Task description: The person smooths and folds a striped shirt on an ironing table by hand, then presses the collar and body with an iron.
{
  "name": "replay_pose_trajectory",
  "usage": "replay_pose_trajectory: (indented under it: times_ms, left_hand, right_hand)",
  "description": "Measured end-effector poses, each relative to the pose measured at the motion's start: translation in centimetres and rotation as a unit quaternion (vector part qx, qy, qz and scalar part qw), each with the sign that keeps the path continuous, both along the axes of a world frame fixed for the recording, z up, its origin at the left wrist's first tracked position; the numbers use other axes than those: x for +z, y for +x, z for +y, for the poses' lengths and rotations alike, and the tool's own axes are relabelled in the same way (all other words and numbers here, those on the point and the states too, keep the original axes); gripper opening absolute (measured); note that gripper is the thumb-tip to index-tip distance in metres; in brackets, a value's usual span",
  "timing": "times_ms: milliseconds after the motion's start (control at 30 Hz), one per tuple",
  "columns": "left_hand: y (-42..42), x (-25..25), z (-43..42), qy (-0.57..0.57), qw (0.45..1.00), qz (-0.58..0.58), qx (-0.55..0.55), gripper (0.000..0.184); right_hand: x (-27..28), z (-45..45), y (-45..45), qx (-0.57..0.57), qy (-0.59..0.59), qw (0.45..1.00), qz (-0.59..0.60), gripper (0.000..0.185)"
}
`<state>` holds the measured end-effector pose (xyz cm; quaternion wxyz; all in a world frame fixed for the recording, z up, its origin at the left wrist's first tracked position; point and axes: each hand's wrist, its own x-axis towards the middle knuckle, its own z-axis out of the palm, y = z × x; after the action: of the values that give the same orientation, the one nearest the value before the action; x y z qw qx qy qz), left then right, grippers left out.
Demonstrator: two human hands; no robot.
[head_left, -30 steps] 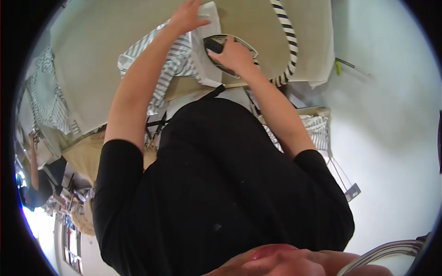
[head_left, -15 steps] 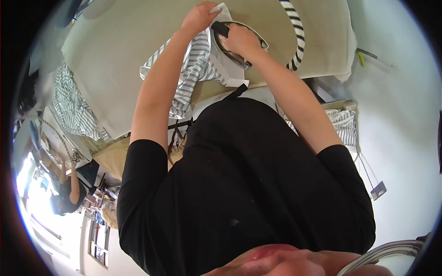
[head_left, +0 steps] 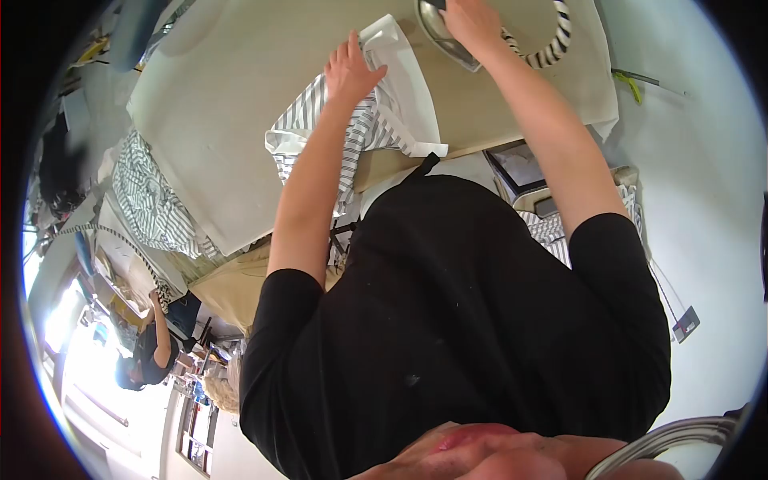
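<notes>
My left hand (head_left: 350, 74) lies on a striped grey-and-white garment piece (head_left: 308, 112), fingers apart. A plain white strip (head_left: 412, 88) runs along the garment's right side, just beyond my fingertips. My right hand (head_left: 474, 26) is wrapped round the dark handle of a clothes iron (head_left: 442, 36), which is partly cut off by the top of the view. The iron rests or hovers to the right of the garment, apart from it; which of the two I cannot tell. A black-and-white striped hose (head_left: 552, 50) curves beside the iron.
The padded ironing table (head_left: 208, 144) fills the upper view. A crumpled heap of striped cloth (head_left: 156, 196) hangs at its left edge. More striped cloth (head_left: 550, 232) sits below the table on the right. Another person (head_left: 156, 344) stands at the far left.
The iron has gone from the white strip to the right and upward in my right hand. My left hand has let go of the strip's far end and come down onto the striped cloth.
</notes>
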<state>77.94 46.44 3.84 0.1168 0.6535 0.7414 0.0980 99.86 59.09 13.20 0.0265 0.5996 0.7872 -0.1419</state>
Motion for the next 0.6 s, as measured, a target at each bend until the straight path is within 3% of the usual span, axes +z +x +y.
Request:
replay_pose_trajectory:
  times_ms: [33, 67, 133, 200, 267, 400, 433, 467, 533, 600]
  left_hand:
    - [-0.2, -0.8, -0.2, 0.004, 1.0, 0.003, 0.001, 0.076]
    - [-0.3, -1.7, -0.5, 0.021, 1.0, 0.005, 0.012, 0.07]
    - [-0.7, -3.5, -1.1, 0.051, 0.998, 0.007, 0.036, 0.057]
    - [-1.3, -3.6, -1.9, 0.002, 0.999, -0.015, 0.039, 0.052]
    - [-2.0, -3.4, -2.6, -0.093, 0.993, -0.062, 0.04, 0.044]
    - [-3.6, -3.0, -6.4, -0.172, 0.97, -0.137, 0.104, 0.043]
    - [-4.3, -2.7, -8.2, -0.228, 0.92, -0.255, 0.189, 0.045]
    - [-5.2, -1.9, -9.8, -0.276, 0.847, -0.366, 0.27, 0.048]
    - [-6.6, 2.6, -12.9, -0.308, 0.584, -0.653, 0.372, 0.047]
    - [-7.5, 6.4, -11.6, -0.292, 0.611, -0.644, 0.356, 0.044]
  right_hand:
    - [-0.8, -0.6, 0.7, 0.062, 0.193, 0.979, 0.031, 0.038]
    - [-2.2, -1.7, 1.1, 0.062, 0.197, 0.978, 0.033, 0.038]
    - [-6.7, -5.1, 1.5, 0.167, 0.267, 0.946, 0.081, 0.047]
    - [-8.3, -11.3, 0.0, 0.061, 0.046, 0.995, 0.059, 0.051]
    - [-9.2, -15.6, -2.0, -0.093, -0.01, 0.994, 0.048, 0.052]
    - [-11.3, -18.6, -2.9, -0.015, -0.107, 0.988, 0.11, 0.043]
    - [-11.1, -18.9, -2.8, -0.019, -0.109, 0.987, 0.114, 0.043]
    - [-10.9, -18.9, -2.5, -0.056, -0.206, 0.958, 0.191, 0.042]
    - [-10.2, -19.5, -1.6, -0.124, -0.392, 0.848, 0.333, 0.042]
    - [-7.3, -21.3, 0.4, -0.104, -0.388, 0.828, 0.39, 0.041]
